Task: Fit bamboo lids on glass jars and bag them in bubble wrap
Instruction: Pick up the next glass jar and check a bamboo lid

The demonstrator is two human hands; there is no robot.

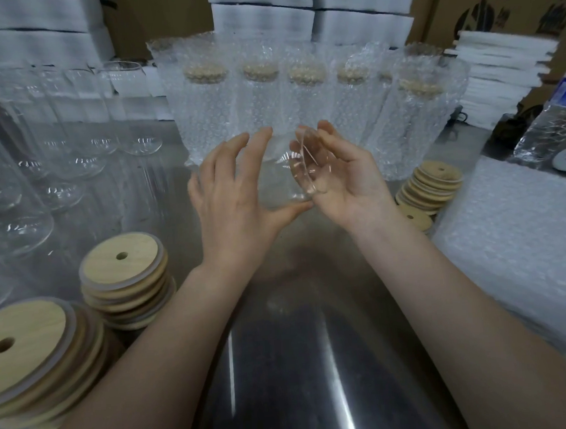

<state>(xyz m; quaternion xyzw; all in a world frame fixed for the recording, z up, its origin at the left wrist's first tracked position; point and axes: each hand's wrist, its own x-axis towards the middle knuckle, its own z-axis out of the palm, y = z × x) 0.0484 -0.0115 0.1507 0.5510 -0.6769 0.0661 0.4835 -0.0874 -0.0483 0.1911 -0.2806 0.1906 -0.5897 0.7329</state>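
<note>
A clear glass jar (278, 181) lies on its side in the air between my hands, above the steel table (299, 346). My left hand (231, 210) holds its body, fingers over the top and thumb underneath. My right hand (349, 180) cups the jar's round end, fingers curled round the edge. No lid is on this jar. Stacks of bamboo lids with a straw hole stand at the near left (21, 339), left of my forearm (122, 264) and on the right (435, 178). A pile of bubble wrap bags (514, 226) lies at the right.
Behind my hands stands a row of lidded jars in bubble wrap (267, 96). Several bare glass jars (71, 127) fill the left side. White foam sheets (504, 68) and a plastic water bottle (554, 115) sit at the far right, with cardboard boxes behind.
</note>
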